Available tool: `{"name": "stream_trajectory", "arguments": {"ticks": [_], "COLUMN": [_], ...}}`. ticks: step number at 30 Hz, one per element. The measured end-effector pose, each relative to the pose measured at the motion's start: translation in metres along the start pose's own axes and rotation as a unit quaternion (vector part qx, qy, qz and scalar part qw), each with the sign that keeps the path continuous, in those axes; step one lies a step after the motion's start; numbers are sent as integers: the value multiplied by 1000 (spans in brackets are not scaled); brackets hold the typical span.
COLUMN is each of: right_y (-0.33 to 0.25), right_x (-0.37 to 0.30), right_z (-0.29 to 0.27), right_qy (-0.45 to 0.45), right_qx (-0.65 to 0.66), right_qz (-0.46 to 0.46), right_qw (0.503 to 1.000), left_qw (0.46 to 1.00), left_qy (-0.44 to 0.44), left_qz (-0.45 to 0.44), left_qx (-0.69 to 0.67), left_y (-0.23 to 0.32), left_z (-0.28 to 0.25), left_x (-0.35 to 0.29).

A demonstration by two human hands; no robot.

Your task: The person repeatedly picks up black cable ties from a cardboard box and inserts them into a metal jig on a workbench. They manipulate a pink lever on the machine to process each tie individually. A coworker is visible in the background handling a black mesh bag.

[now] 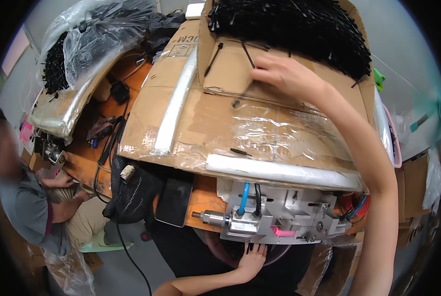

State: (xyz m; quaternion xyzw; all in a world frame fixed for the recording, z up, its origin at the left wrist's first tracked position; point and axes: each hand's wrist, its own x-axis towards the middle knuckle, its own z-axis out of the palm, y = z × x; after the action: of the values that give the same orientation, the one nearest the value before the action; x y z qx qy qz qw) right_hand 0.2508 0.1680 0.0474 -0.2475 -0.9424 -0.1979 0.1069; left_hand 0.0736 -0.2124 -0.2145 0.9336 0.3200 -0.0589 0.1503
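My right hand (287, 76) is over the front flap of a cardboard box (230, 74), fingers pinched together. A thin black rod with a thicker end (236, 104) sticks out from below the fingers, blurred by motion. Behind the hand, the box holds a heap of similar black rods (289, 29), and a few lie loose on the flap. My left hand (251, 260) is low at the front edge of a metal fixture (284, 217), fingers stretched toward its underside and slightly apart. The fixture carries a cylinder with blue and black hoses and a pink piece.
Under the box lies a taped cardboard sheet (181, 123) with white foam edging; one rod (240, 152) rests on it. A dark phone or tablet (174, 200) lies left of the fixture. Further left, a co-worker (33, 197) sits beside another bagged heap of rods (56, 69).
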Motion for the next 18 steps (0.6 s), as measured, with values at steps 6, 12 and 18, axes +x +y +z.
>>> {"name": "stream_trajectory", "arguments": {"ticks": [6, 12, 18], "right_y": [-60, -119, -142], "right_x": [-56, -24, 27], "right_z": [-48, -56, -30], "right_qy": [-31, 32, -77], "right_qx": [25, 191, 194], "right_qz": [85, 158, 199], "right_qw": [996, 968, 958], "left_qw": [992, 969, 948], "left_qy": [21, 65, 9], "left_qz": [94, 192, 229], "left_qx": [-83, -142, -221], "left_y": [-2, -3, 7], "left_z": [-13, -44, -68], "left_x": [8, 2, 2]}}
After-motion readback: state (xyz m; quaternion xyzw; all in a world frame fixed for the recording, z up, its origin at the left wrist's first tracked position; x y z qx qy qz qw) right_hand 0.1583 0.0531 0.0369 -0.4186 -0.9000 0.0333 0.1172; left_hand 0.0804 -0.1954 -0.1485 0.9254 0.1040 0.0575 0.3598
